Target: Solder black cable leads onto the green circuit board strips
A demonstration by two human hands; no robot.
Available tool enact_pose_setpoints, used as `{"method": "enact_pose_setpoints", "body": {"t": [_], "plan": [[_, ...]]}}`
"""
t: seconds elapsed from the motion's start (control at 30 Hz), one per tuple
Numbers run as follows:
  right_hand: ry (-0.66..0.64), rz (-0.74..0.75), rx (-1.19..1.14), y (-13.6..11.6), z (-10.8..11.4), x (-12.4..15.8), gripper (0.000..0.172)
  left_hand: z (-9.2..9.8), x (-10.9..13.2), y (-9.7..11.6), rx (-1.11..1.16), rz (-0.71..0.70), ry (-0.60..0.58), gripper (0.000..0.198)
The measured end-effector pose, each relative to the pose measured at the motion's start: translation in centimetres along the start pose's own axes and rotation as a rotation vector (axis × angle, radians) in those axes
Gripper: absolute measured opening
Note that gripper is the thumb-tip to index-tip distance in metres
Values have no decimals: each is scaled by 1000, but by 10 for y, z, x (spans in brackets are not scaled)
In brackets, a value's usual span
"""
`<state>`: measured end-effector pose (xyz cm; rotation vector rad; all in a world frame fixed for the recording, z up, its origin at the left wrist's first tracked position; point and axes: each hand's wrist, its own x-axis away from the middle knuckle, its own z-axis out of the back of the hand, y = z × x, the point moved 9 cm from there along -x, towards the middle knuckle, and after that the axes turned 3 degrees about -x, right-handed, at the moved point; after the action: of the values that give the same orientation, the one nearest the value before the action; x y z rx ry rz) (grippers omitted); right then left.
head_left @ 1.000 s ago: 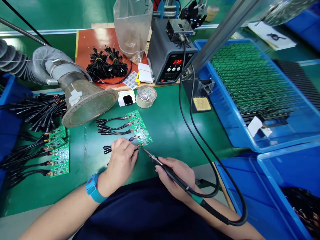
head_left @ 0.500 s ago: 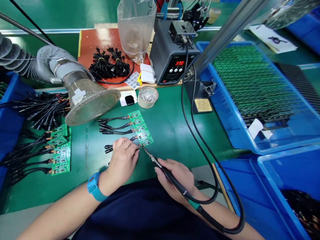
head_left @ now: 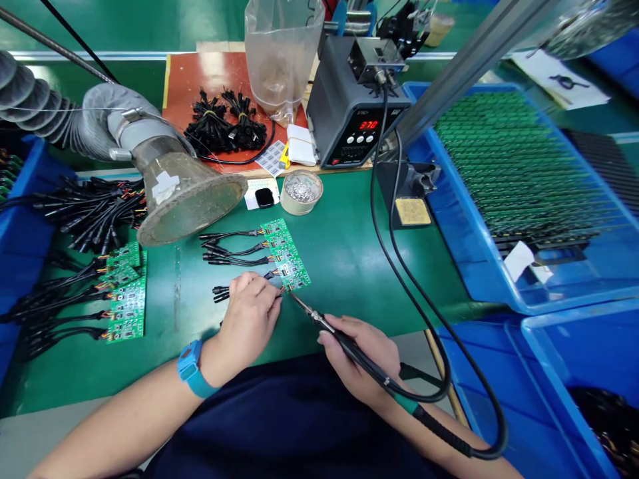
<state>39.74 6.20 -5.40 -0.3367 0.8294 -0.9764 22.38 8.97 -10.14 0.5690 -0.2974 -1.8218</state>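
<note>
My right hand (head_left: pixel 362 356) grips a soldering iron (head_left: pixel 344 342), its tip at the lower edge of a green circuit board panel (head_left: pixel 285 256). Black cables (head_left: pixel 234 246) with coloured wire ends run leftward from the panel. My left hand (head_left: pixel 251 316) is closed at the panel's lower left corner, fingers pinched on a black cable whose coloured wires meet the board near the iron tip. Most of that cable is hidden under the hand. A blue wrist strap (head_left: pixel 194 368) circles my left wrist.
A fume extractor hood (head_left: pixel 192 199) hangs at left above more wired boards (head_left: pixel 127 306). The soldering station (head_left: pixel 359 100) reads 370. Before it stand a round tub (head_left: pixel 301 193) of silvery bits and an iron stand (head_left: pixel 412 189) with sponge. Blue bins (head_left: pixel 499 293) line the right.
The whole view has shifted slightly, so most things appear a little further right. Both hands keep their hold, and the iron tip stays at the board's lower edge.
</note>
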Motion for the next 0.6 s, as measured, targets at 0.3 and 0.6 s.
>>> {"method": "enact_pose_setpoints", "body": {"t": [0.3, 0.6], "plan": [[-15, 36, 5, -4, -3, -4, 17, 1, 0, 1, 15, -3, 6, 10], [1, 4, -11, 1, 4, -3, 16, 1, -1, 1, 8, -1, 9, 13]]}}
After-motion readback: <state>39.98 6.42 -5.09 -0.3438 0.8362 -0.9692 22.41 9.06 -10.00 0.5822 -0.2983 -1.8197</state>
